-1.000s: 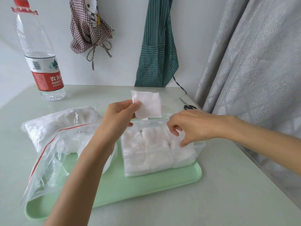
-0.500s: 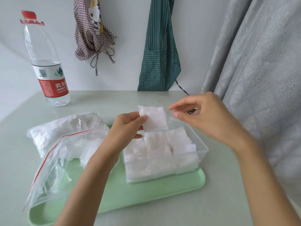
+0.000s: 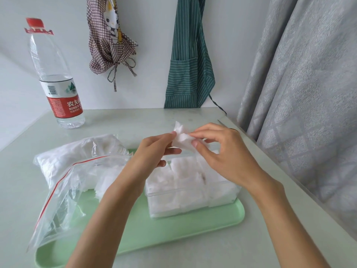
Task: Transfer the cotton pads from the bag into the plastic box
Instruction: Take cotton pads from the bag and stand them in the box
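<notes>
A white cotton pad (image 3: 181,138) is held above the clear plastic box (image 3: 193,198). My left hand (image 3: 152,153) pinches its left edge and my right hand (image 3: 218,151) pinches its right edge, and the pad is crumpled between them. The box stands on a green tray (image 3: 173,231) and is packed with white pads up to near its rim. To the left, a clear zip bag (image 3: 77,171) with a red seal line lies open, with several white pads inside and at its mouth.
A large water bottle (image 3: 58,84) with a red label stands at the table's back left. A checked cloth (image 3: 110,35) and a green striped apron (image 3: 189,60) hang on the wall. A grey curtain (image 3: 309,93) borders the table's right edge, with scissors partly hidden behind my right hand.
My right hand rose from the box and came in to pinch the pad held by my left hand. The flat pad is now crumpled between both hands.
</notes>
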{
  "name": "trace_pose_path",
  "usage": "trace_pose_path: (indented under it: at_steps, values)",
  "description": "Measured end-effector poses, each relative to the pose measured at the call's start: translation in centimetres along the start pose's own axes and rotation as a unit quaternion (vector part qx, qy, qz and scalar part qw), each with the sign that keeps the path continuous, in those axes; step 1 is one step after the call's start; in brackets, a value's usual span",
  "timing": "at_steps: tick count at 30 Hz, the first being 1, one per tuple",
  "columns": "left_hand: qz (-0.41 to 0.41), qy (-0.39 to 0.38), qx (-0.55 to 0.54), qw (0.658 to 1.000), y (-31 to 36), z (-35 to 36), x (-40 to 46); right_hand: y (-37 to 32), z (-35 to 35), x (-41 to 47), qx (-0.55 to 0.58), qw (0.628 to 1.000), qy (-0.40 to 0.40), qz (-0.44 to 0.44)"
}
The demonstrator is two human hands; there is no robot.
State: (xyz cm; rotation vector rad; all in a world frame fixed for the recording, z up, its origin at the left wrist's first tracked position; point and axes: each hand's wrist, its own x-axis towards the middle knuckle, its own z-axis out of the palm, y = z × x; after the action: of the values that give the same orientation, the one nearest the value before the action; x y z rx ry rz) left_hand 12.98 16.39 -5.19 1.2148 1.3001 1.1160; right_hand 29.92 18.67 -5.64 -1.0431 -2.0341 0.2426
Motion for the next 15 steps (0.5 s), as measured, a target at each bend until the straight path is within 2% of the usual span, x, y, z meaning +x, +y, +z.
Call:
trace_pose_path:
  at_steps: [3,9,15]
  values:
    - [0.015,0.002,0.028,0.999,0.0,0.1,-0.1,0.1,0.6,0.2,0.062,0.996,0.003,0.068]
    - [0.075,0.024,0.083,0.993,-0.4,0.3,0.0,0.2,0.6,0.3,0.216,0.960,0.000,0.180]
    - [0.176,0.145,0.118,0.966,-1.3,0.2,0.6,-0.4,0.4,0.6,0.445,0.839,-0.007,0.313]
